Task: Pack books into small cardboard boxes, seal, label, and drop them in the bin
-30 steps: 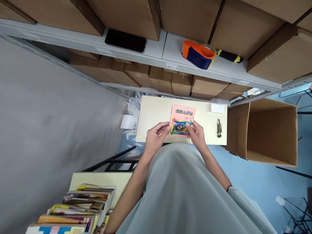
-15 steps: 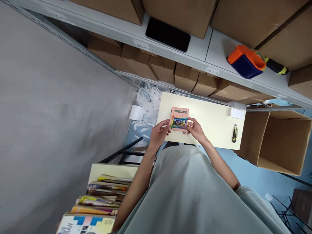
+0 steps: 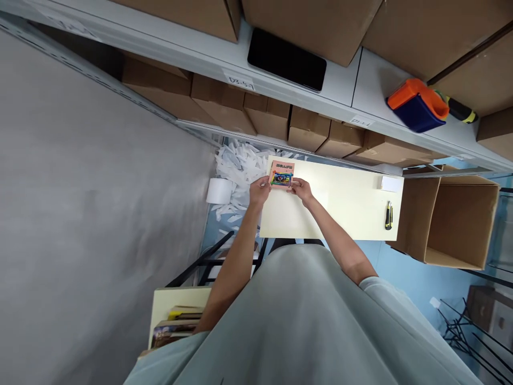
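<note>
A small pink book (image 3: 282,175) with a colourful picture on its cover is held between my two hands, over the far left part of the cream table (image 3: 340,214). My left hand (image 3: 259,191) grips its left edge, thumb and fingers pinched together. On the opposite edge, my right hand (image 3: 301,190) pinches the lower right corner. The cover faces up towards me. Whether the book rests on the table or is slightly above it, I cannot tell.
A yellow-black utility knife (image 3: 388,216) and a small white box (image 3: 389,183) lie at the table's right end. Beside it stands an open cardboard box (image 3: 460,224). Shelving with a phone (image 3: 287,59) runs across the front. Paper strips (image 3: 240,166) and several books (image 3: 176,329) are at left.
Both hands have carried the pink book forward and a little left, away from my body. My view has shifted slightly, and my body now covers more of the books at lower left.
</note>
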`<state>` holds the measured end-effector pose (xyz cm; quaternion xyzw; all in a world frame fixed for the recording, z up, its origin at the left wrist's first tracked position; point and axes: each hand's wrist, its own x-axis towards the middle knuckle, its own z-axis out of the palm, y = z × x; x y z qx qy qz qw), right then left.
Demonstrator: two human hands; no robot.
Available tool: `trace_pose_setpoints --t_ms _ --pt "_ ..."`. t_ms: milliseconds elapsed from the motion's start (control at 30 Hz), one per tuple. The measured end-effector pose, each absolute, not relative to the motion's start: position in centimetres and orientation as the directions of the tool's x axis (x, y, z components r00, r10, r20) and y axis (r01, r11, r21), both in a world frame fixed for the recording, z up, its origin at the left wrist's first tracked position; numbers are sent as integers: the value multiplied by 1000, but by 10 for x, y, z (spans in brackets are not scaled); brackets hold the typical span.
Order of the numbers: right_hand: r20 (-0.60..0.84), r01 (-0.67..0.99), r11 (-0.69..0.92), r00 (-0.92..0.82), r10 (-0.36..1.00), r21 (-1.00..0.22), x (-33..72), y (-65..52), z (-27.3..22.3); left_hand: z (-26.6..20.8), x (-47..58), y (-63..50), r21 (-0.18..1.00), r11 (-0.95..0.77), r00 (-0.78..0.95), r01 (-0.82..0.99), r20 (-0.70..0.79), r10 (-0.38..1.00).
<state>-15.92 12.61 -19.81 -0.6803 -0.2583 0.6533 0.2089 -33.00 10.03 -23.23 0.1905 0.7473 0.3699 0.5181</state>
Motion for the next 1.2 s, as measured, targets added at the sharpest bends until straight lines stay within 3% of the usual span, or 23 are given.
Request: trace_pose_setpoints --t_ms 267,433,600,733,967,1200 --pt "-768 119 -772 85 635 -624 -136 107 -219 -256 -334 76 780 622 -497 -66 -566 658" --pt "-682 232 -717 220 697 -657 -66 56 -216 -261 -338 7 788 599 -538 142 -446 715" --pt "-618 434 -719 374 692 -542 7 7 -216 -262 -332 -41 619 655 -519 434 -422 743" --pt "-608 582 -704 403 684 -406 22 -4 -223 -266 -329 -42 503 664 -517 553 -418 747" --pt "-603 767 -606 385 698 -211 1 4 -236 -278 -325 -24 323 726 -565 608 -466 681" --pt "-625 848 -499 292 724 -181 -7 -1 -237 -273 -317 -29 221 728 -572 649 -489 658"
